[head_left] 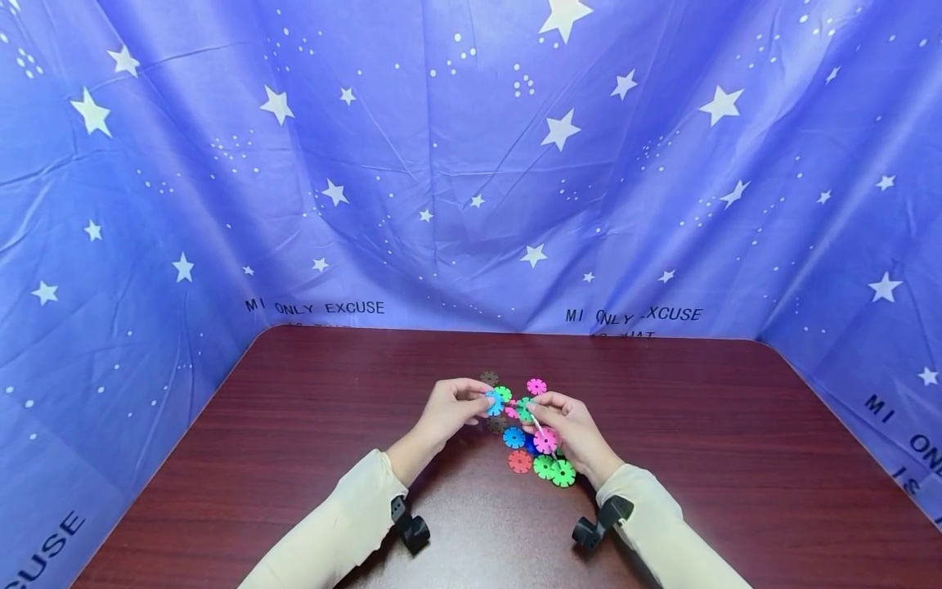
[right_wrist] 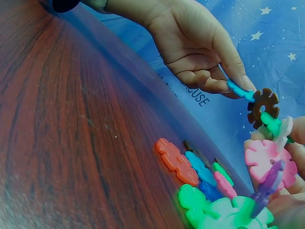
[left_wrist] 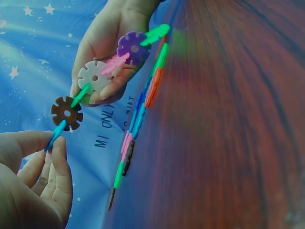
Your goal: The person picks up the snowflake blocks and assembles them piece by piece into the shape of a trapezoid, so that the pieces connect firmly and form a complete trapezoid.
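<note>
Chain [left_wrist: 88, 75] of slotted discs spans both hands, held up over the table [head_left: 294, 425]. The left hand [head_left: 454, 409] pinches the blue disc [left_wrist: 56, 135] at one end; the right hand [head_left: 577, 425] holds the chain farther along, fingers by the green disc [left_wrist: 80, 95] and the white disc [left_wrist: 87, 71]. A brown disc [left_wrist: 59, 114] sits between blue and green; past white run a pink disc [left_wrist: 114, 63], a purple disc [left_wrist: 126, 49] and a green end disc [left_wrist: 156, 34]. Loose discs lie below on the table, among them a red disc [head_left: 519, 468] and a dark blue disc [head_left: 531, 445]. Star-printed cloth [head_left: 412, 155] behind reads "MI ONLY EXCUSE" at left, and again at right with the first E of "EXCUSE" lost in a fold. Another line under each is partly hidden at the table's edge. "CUSE" shows at far left; "MI" and "IS" at far right.
</note>
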A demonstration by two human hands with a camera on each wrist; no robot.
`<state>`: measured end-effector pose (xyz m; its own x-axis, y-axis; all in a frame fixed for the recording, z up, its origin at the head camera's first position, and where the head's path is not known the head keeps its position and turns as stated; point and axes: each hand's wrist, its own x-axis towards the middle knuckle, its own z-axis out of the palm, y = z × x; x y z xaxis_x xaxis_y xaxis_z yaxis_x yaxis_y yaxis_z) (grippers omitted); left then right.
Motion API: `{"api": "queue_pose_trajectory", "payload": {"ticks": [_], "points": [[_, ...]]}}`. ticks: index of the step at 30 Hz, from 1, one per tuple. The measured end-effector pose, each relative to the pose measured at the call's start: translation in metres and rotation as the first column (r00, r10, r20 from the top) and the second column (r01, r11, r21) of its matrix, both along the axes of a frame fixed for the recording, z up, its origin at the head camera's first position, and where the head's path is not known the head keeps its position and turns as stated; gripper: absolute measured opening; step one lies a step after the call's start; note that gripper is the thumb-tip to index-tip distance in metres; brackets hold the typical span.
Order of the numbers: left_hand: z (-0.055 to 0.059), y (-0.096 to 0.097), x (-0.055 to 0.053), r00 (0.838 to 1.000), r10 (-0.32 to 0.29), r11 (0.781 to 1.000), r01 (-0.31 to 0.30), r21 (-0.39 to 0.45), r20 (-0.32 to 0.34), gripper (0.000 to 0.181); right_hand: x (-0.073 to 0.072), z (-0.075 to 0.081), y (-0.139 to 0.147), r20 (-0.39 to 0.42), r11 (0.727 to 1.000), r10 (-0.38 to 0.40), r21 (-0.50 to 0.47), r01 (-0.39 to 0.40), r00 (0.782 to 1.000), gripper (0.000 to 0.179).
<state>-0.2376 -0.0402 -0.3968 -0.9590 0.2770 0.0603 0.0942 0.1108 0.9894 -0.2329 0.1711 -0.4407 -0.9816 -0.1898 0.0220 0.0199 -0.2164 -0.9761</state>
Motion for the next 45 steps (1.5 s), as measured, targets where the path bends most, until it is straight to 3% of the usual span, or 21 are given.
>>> {"api": "queue_pose_trajectory", "payload": {"ticks": [4, 10, 13, 22, 27, 39, 45], "points": [[0.001, 0.002, 0.001, 1.000, 0.005, 1.000, -0.005, 0.005, 0.001, 0.022, -0.001, -0.001, -0.001, -0.001, 1.000, 0.009, 0.013, -0.009, 1.000, 0.007], [-0.001, 0.004, 0.002, 1.000, -0.020, 1.000, 0.020, -0.001, -0.023, 0.022, -0.001, -0.001, -0.004, 0.027, 0.996, 0.046, 0.078, -0.048, 0.999, 0.036], [-0.002, 0.005, 0.002, 0.999, -0.028, 1.000, 0.028, 0.001, -0.028, 0.023, -0.001, 0.000, -0.004, 0.013, 0.993, 0.066, 0.101, -0.067, 0.998, 0.041], [-0.003, 0.007, 0.002, 0.999, -0.008, 1.000, 0.009, 0.010, -0.052, 0.022, 0.000, 0.002, -0.001, -0.036, 0.984, 0.104, 0.146, -0.098, 0.994, 0.043], [-0.005, 0.008, 0.003, 0.999, -0.005, 0.999, 0.006, 0.042, -0.032, 0.022, 0.000, 0.002, 0.000, -0.019, 0.986, 0.089, 0.142, -0.085, 0.996, 0.044], [-0.002, 0.010, 0.002, 0.998, -0.043, 0.997, 0.046, 0.067, -0.044, 0.020, -0.003, -0.001, 0.004, -0.061, 0.984, 0.101, 0.155, -0.090, 0.993, 0.038], [-0.008, 0.011, -0.006, 0.996, -0.068, 0.996, 0.071, 0.057, -0.051, 0.018, -0.004, 0.001, 0.006, -0.070, 0.985, 0.111, 0.138, -0.100, 0.991, 0.039]]}}
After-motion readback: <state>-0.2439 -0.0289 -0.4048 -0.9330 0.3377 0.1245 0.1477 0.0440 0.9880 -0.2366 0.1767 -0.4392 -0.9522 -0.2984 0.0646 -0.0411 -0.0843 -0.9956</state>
